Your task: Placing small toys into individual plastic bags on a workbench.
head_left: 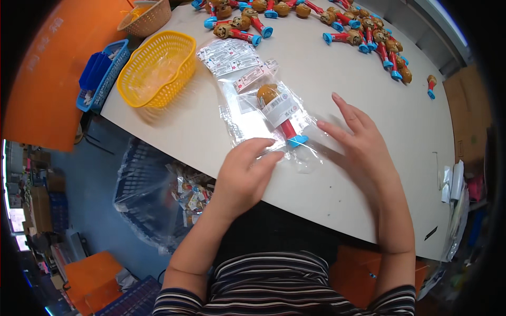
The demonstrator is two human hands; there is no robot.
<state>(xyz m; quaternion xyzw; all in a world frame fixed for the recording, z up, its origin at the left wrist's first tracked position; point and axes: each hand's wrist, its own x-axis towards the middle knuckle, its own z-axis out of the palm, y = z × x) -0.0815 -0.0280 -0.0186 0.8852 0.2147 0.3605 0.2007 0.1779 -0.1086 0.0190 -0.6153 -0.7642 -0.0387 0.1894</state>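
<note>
A figure-topped dispenser (286,126) with a brown head, red stem and blue foot lies inside a clear plastic bag (307,158) in front of me. A white printed label (281,109) covers part of it. My left hand (243,171) is at the bag's near left edge, thumb and index finger a little apart and their tips by the blue foot. My right hand (361,139) hovers by the bag's right side, fingers spread and holding nothing. Beneath and beyond the bag lie more flat clear bags (232,113) and a fanned stack of printed labels (227,55).
Several loose dispensers (369,34) lie along the table's far side, one (431,87) apart at right. At left stand a yellow basket (158,68), a blue basket (108,73) and a beige basket (147,21). Below the table edge, a lined blue crate (142,195) holds packed items.
</note>
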